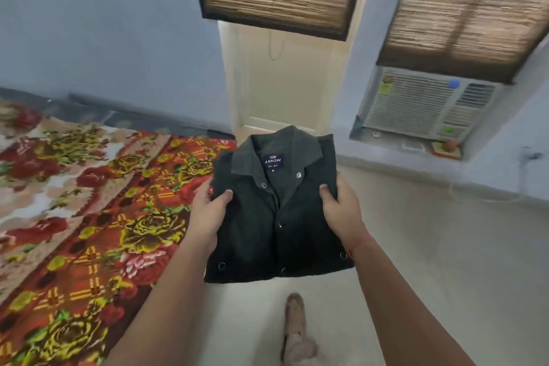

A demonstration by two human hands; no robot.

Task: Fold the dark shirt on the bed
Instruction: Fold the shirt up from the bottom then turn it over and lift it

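The dark shirt point(277, 226) is folded into a neat rectangle, collar up and away from me, with a blue label inside the neck. I hold it in the air, off the right edge of the bed and over the floor. My left hand point(208, 211) grips its left edge with the thumb on top. My right hand point(341, 208) grips the right edge the same way. The bed point(89, 202), under a floral red and yellow blanket, fills the left side of the view.
Pale floor point(430, 261) stretches to the right of the bed, with my foot point(295, 333) on it below the shirt. A window air conditioner point(424, 104) sits in the wall at right, and a cream door point(282, 83) stands straight ahead.
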